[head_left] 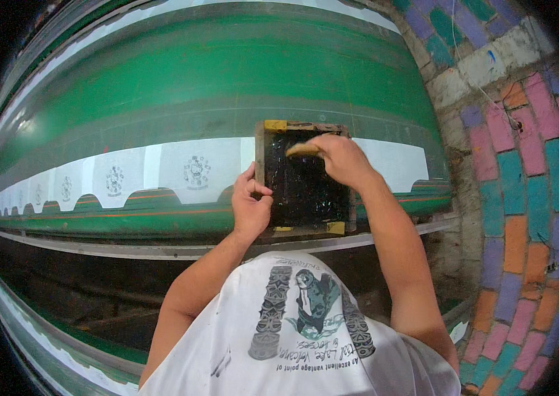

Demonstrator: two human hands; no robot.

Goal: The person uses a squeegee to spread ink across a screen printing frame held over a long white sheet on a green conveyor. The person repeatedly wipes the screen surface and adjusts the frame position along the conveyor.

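A wooden screen-printing frame [259, 146] lies over the row of white cloth pieces in front of me, its mesh dark and glossy with black ink. Yellow patches mark parts of its rim. My left hand [251, 206] is closed on the left side of the frame, with the thumb over the edge. My right hand [345, 160] grips a tan squeegee [302, 150] above the upper part of the mesh; the squeegee's lower edge is hard to make out. A white cloth piece [395, 162] shows on the frame's right, partly behind my right forearm.
To the left, several white cloth pieces [200, 170] with small dark prints run along the long green table [226, 66]. The table's near ledge [134, 248] passes close to my body. Another table edge [48, 343] curves at lower left. Multicoloured brick paving [517, 198] lies right.
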